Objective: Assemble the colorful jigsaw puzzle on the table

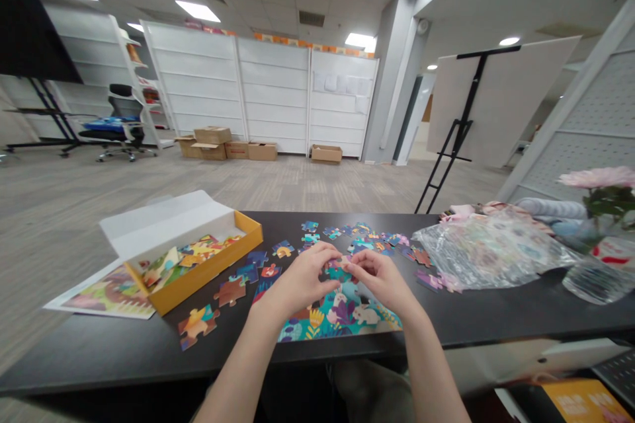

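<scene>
A partly joined jigsaw puzzle (pixel 342 314) with rabbits and plants on a teal ground lies in front of me on the black table. Over its upper part, my right hand (pixel 380 281) pinches a small pinkish puzzle piece (pixel 346 262) between thumb and fingers. My left hand (pixel 302 281) hovers beside it, thumb and fingers apart, fingertips close to that piece. Whether they touch it I cannot tell. Both hands and forearms cover parts of the puzzle. Loose pieces, such as a brown one (pixel 231 291) and an orange-and-blue one (pixel 197 326), lie to the left.
A yellow box (pixel 208 277) with its white lid raised holds more pieces at left, beside a picture sheet (pixel 106 294). Several loose pieces (pixel 364 232) spread behind the puzzle. On the right are a clear plastic bag (pixel 476 248) and a glass vase (pixel 602 277) with a pink flower.
</scene>
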The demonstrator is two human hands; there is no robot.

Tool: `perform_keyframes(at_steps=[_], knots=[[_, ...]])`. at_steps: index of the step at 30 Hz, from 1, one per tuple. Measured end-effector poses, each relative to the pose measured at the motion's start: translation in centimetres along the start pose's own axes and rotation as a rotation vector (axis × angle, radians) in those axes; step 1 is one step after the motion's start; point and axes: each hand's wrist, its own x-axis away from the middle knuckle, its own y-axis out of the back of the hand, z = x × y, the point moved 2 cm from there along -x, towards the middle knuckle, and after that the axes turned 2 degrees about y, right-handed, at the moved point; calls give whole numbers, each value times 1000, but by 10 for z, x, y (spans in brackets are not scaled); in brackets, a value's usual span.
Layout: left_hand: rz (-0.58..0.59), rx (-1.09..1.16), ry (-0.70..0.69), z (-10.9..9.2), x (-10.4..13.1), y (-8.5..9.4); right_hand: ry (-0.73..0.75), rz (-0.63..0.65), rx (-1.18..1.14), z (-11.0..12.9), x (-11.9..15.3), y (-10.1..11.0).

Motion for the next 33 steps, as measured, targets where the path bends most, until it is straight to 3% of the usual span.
perform_keyframes(at_steps=[4, 9, 20, 23, 26, 28, 33], knots=[[59, -62, -10, 3, 3, -4, -72, 56, 24, -6, 1, -2], [63, -150, 21, 3, 5, -8, -109, 16, 42, -9, -1, -2], [66, -171, 73, 4, 8, -12, -35, -54, 29, -10, -6, -5], [84, -165, 108, 0, 9, -12, 0, -125, 80, -10, -1, 18], [127, -155, 115, -2, 11, -12, 1, -357, 194, -17, 10, 60], [166, -173, 110, -4, 10, -13, -35, -435, 286, -24, 19, 88], [274, -198, 113, -6, 7, -17, -183, -446, 494, -36, 40, 134]])
